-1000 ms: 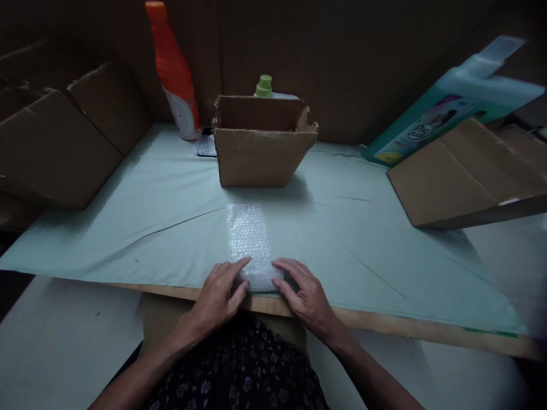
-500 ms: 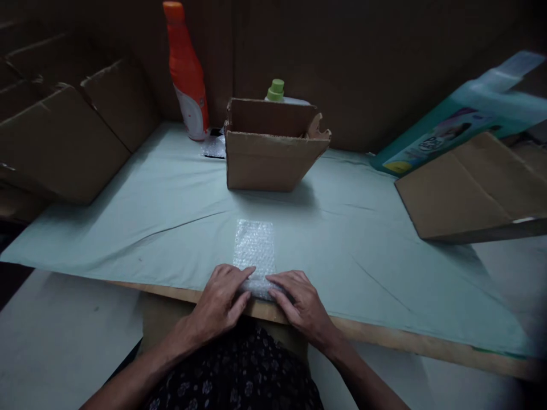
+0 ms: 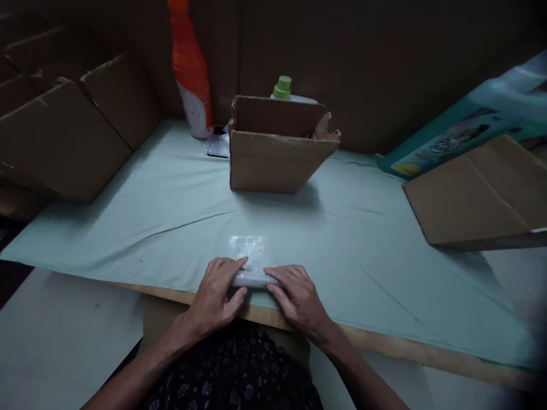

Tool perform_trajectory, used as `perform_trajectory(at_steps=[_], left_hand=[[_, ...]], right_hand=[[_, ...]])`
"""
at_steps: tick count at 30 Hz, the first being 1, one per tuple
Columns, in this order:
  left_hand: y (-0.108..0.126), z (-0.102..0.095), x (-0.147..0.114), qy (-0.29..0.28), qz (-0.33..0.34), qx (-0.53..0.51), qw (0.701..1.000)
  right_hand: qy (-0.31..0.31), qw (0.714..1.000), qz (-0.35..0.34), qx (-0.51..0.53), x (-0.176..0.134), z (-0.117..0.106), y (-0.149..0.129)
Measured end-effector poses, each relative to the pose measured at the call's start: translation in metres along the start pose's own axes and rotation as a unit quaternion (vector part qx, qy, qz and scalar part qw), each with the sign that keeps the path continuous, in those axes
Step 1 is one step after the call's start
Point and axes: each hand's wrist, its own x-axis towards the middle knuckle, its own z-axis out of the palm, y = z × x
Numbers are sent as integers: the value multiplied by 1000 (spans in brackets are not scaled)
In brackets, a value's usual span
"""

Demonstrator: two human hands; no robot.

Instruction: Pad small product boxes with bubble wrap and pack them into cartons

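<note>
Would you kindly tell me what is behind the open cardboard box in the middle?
Behind the cardboard box is a bottle; only its green cap and part of its pale top show. The box covers the rest, so its lower body cannot be seen.

We can read no words for sure — the label [image 3: 444,143] on the far-right teal bottle [image 3: 485,98] bears white lettering [image 3: 442,146], too blurred.

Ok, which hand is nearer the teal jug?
Right. The right hand, at the right end of the rolled bubble wrap, is in front and left of the jug; the left hand, at the roll's left end, is farther left.
</note>
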Motion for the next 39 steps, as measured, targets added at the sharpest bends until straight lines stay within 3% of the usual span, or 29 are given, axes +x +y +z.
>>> perform_trajectory(at_steps=[4, 8, 12, 16, 19, 22, 26, 28, 30, 33, 36, 39], left_hand=[[-7, 2, 12, 23, -42, 47, 998], [-16, 3, 26, 49, -72, 109, 990], [-11, -1, 11, 86, -146, -18, 985], [1, 1, -4, 100, -270, -242, 927], [7, 2, 0, 58, -290, -346, 891], [10, 2, 9, 16, -273, -362, 891], [11, 0, 21, -33, -207, -307, 928], [11, -8, 39, -31, -134, -246, 959], [13, -23, 71, 26, -26, -143, 989], [17, -53, 143, 154, 122, 70, 978], [16, -76, 216, 177, 148, 228, 946], [10, -86, 254, 126, 131, 304, 935]], right_hand=[[24, 999, 36, -25, 6, -4, -3], [27, 993, -29, -112, 10, 0, -5], [-5, 991, -58, -122, 15, 8, -2], [37, 999, 0, -10, 22, 9, -1], [-10, 994, 45, 95, 22, 4, -6], [-34, 978, 98, 183, 19, -4, -7], [-110, 922, 177, 326, 15, -19, 1], [-112, 910, 210, 340, 14, -27, 8], [-74, 914, 233, 323, 14, -38, 16], [-35, 930, 236, 279, 16, -55, 27], [-24, 945, 232, 229, 18, -72, 35], [-7, 956, 238, 173, 19, -88, 41]])
